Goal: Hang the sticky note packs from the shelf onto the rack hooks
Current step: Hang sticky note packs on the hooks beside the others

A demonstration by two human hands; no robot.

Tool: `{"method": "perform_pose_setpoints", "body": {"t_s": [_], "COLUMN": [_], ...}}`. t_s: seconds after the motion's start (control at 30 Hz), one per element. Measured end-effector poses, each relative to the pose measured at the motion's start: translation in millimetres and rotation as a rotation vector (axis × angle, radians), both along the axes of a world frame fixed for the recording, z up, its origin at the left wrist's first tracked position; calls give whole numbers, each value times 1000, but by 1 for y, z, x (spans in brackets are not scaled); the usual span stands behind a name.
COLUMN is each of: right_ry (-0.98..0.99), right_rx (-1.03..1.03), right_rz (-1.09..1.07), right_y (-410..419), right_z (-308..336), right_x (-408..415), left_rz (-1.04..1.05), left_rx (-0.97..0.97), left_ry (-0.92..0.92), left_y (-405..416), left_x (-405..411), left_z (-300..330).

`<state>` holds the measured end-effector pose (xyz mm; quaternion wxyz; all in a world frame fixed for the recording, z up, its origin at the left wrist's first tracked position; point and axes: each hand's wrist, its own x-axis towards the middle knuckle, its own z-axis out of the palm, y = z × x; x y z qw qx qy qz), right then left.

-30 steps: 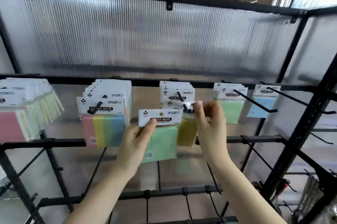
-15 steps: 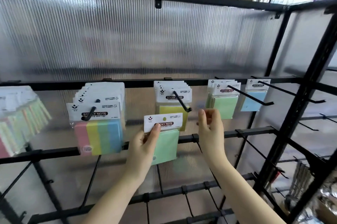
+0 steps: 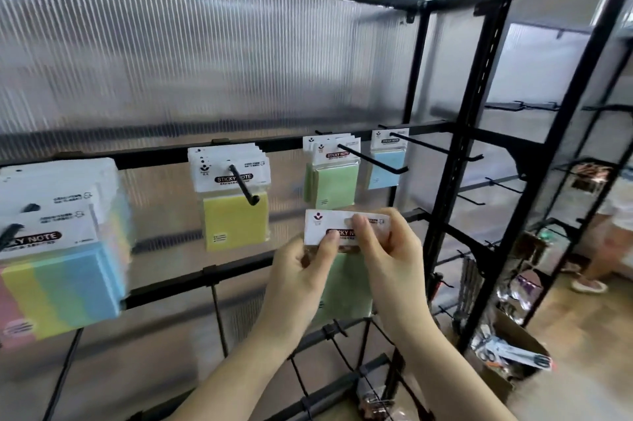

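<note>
While both hands pinch one green pack (image 3: 346,287) by its white header, it hangs below the rack's green stack, not yet on a hook.

Nearest, the left hand (image 3: 301,278) grips the header's lower left edge with thumb on its face, and the right hand (image 3: 387,249) pinches its top right, fingers curled over the card; the pack is a thin, flat, pale green pad under glossy film. My guess is the step is lining it up: next the header's hole, hidden by fingers, must meet the tip of the hook (image 3: 371,160) above, a slim black rod, upturned at the end. Behind hang the green stack (image 3: 330,180), a yellow pack (image 3: 236,215) and a blue pack (image 3: 385,169), before a ribbed, translucent panel (image 3: 205,61).
</note>
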<state>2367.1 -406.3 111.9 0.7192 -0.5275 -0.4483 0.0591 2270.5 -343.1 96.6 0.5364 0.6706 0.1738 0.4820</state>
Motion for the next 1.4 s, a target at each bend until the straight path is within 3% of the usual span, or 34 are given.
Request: {"method": "perform_pose_setpoints", "body": {"t_s": [0.17,0.37,0.73,0.93,1.4], "right_ry": [-53,-69,22,3,25], "right_rx": [95,99,77,39,-101], "right_rz": [-86,-33,215,325,294], "right_y": [-10,-7,10,26,90], "right_z": [27,40,37,31,-11], "right_x": [32,73,104,113,149], "left_rz": [72,125,222,378,663], "left_rx": [133,197,208,248,25], "left_ry": [-105,-95,-133,-83,7], "left_y": [-2,0,1,7,55], "left_x": [34,70,84,88,92], "left_z": [35,54,53,45,7]}}
